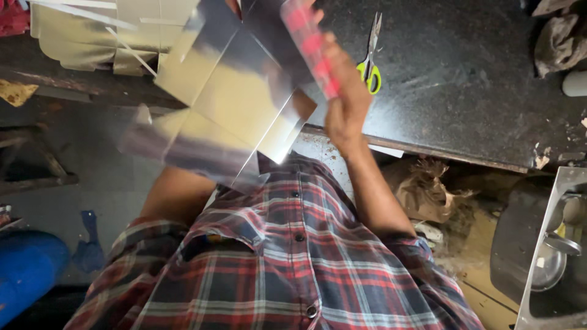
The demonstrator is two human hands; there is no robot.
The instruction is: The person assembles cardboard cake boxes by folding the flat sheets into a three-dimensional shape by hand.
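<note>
I hold a large shiny silver-and-gold sheet point(238, 104), creased into panels, up in front of my chest. My left hand point(232, 5) is almost wholly hidden behind it; only a bit of finger shows at its top edge, and my left forearm runs up under the sheet. My right hand point(345, 107) grips the sheet's right side together with a blurred red-and-pink strip point(312, 49) that lies along that edge. Scissors point(370, 67) with yellow-green handles lie shut on the dark counter point(465, 79) just beyond my right hand.
More shiny sheets point(92, 30) are stacked at the top left. A crumpled cloth point(557, 38) sits at the counter's far right. Steel vessels point(550, 256) stand at the lower right, a brown paper bag point(428, 189) under the counter, and a blue drum point(24, 269) at the lower left.
</note>
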